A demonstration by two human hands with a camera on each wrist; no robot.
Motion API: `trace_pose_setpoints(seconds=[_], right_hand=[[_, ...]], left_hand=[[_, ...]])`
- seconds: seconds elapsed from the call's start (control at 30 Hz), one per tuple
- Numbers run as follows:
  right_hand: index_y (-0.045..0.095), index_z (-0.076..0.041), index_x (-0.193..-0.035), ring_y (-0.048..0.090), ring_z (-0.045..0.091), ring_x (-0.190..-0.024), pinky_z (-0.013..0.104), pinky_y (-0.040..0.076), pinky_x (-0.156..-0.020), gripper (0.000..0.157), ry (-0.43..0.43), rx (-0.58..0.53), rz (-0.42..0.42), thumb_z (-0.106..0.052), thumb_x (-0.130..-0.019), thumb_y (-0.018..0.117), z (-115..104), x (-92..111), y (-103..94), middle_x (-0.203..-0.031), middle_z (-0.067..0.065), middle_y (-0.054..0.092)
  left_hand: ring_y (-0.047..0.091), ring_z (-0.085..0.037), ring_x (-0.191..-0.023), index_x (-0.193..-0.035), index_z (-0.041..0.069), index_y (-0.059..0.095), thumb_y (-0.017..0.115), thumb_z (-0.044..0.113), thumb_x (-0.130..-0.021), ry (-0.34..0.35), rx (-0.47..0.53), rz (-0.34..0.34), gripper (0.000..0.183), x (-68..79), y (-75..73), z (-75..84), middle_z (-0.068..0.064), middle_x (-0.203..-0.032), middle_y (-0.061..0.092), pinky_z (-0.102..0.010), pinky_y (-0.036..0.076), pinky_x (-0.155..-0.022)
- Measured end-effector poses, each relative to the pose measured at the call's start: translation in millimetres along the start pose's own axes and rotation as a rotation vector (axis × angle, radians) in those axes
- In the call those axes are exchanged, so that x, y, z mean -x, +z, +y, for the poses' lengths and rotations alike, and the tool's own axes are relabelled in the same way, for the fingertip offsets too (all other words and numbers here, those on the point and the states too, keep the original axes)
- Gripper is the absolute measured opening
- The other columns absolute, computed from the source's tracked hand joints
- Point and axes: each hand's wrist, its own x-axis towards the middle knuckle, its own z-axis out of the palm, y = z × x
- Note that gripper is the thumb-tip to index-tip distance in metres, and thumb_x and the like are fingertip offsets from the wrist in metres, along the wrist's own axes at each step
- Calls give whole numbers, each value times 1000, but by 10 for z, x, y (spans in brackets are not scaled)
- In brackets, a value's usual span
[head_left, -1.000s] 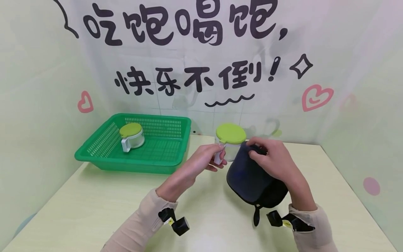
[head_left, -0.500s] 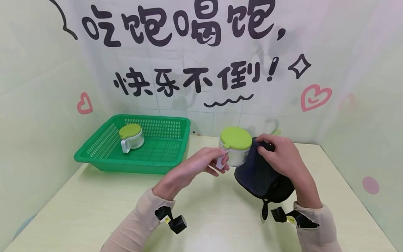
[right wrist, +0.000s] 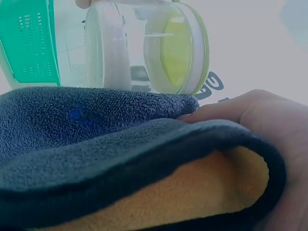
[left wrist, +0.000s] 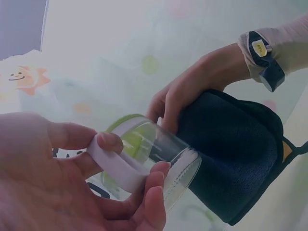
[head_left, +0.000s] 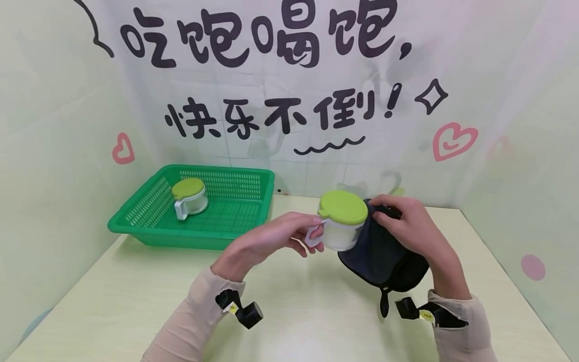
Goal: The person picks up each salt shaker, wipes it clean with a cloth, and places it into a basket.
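Observation:
My left hand (head_left: 277, 235) grips the white handle (left wrist: 118, 168) of a clear seasoning jar (head_left: 342, 235) with a lime-green lid (head_left: 344, 206). White contents (right wrist: 115, 60) lie at the jar's bottom. My right hand (head_left: 412, 221) pinches a folded dark blue cleaning cloth (head_left: 373, 254) by its upper edge, thumb on the near side. The cloth hangs just right of the jar, against or very near its side; contact is hard to tell. Its inner face (right wrist: 163, 192) looks orange-brown in the right wrist view. A hanging loop (head_left: 384, 301) dangles from its lower corner.
A green plastic basket (head_left: 181, 239) stands at the back left of the pale table (head_left: 289, 311). Inside it sits a similar jar (head_left: 194, 202) with a lime-green lid. A white printed curtain (head_left: 289, 171) closes off the back, and pale walls flank both sides.
The jar in my left hand has moved right and closer to me. My right hand has shifted right with the cloth, mostly in the first half second.

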Motion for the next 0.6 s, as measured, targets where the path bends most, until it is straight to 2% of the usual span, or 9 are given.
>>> trace_pose_setpoints(seconds=[0.2,0.37,0.47,0.6], right_hand=[[73,-13,-110,61,15,-93,21,50,-81,18,-13,-51,-23,-8,-94,66,-4,16,3,-109,7,73],[74,-14,-108,61,8,-95,15,50,-84,18,-87,-88,-40,-6,-93,67,25,12,27,-107,4,74],[74,-14,-108,62,4,-96,13,49,-85,20,-132,-150,-66,-4,-93,66,56,-1,48,-106,3,74],[73,-13,-111,63,3,-99,16,50,-87,23,-168,-246,-137,-2,-95,62,70,-20,80,-107,2,73]], left_hand=[[62,-20,-86,-78,9,47,42,33,-103,5,64,-57,35,18,-49,-28,-8,-89,65,-28,51,-71],[60,-21,-83,-73,6,39,43,33,-101,9,125,-114,39,20,-85,-51,-9,-87,66,-29,49,-70],[60,-23,-84,-72,6,35,42,33,-101,19,174,-159,40,17,-100,-66,-10,-87,65,-31,48,-71],[59,-26,-86,-70,8,35,40,31,-100,29,243,-208,38,3,-107,-99,-11,-86,63,-32,48,-73]])
